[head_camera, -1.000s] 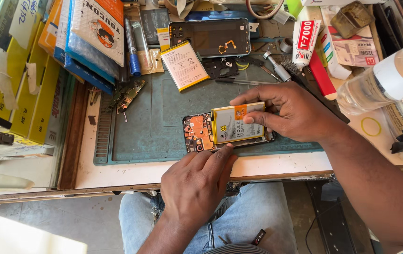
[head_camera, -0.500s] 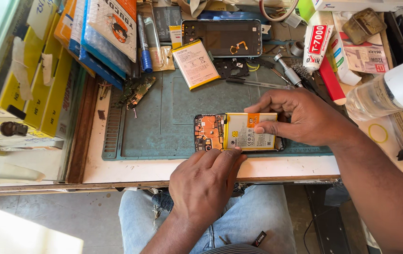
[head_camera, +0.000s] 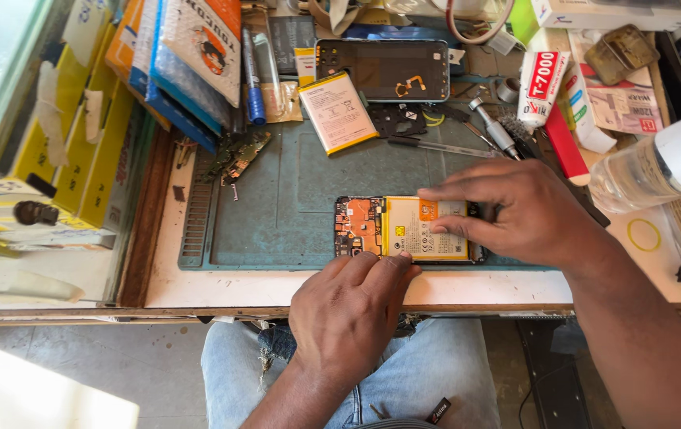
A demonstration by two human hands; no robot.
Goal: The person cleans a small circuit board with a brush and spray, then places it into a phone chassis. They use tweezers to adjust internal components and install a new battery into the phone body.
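Left to right: one stack of yellow boxes (head_camera: 78,143); two batteries, one loose battery (head_camera: 338,111) upper centre, one fitted battery (head_camera: 424,230) in the opened phone (head_camera: 360,226). Left hand (head_camera: 348,310), fingers curled, touches the phone's near edge. Right hand (head_camera: 515,210) presses flat fingers on the fitted battery. Surface: green work mat (head_camera: 277,206) on a cluttered bench.

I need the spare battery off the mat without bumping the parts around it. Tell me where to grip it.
Take the spare battery by its two long edges, coming from above, near its lower end. It lies flat and tilted on the green mat, and that end has bare mat around it, while the upper end sits close to the glue tube and the phone back cover.
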